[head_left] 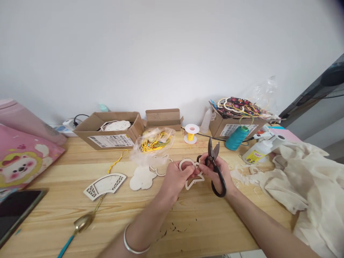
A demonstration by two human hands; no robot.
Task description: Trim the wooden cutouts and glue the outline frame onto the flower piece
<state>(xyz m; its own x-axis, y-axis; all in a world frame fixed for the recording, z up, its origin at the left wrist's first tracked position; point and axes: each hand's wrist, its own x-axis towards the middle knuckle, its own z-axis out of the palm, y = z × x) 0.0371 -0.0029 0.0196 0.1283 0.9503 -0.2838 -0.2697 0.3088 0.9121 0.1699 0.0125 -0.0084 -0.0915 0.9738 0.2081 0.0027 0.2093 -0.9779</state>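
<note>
While both our hands are busy over the middle of the wooden table [215, 233], there's a fair bit of stuff around them. Biggest thing on it is the rumpled cream cloth [317, 179], piled to the right of our right hand. Beyond that hand we've got a stuffed cardboard box [215, 123], and another box [91, 130] with pale pieces inside sits beyond our left hand, over to its left. Way out left of that hand there's a pink bag [40, 154] with a cartoon animal on it, plus a dark phone [20, 209] nearer to us.

Our left hand [176, 175] has its thumb and fingers pinched on the pale frame [195, 181], which is right between our two hands. Our right hand [220, 166] is curled around the black scissors [213, 160], blades pointing up and a bit apart, while its fingertips are at the frame's edge too.

Going smaller: a fan-shaped piece [104, 185] lies well left of our left hand, with a flower-shaped piece [142, 178] nearer to it. A glue bottle [256, 152] and a teal thread cone [236, 138] stand past our right hand, and a little yellow spool [191, 137] sits just beyond both hands.
</note>
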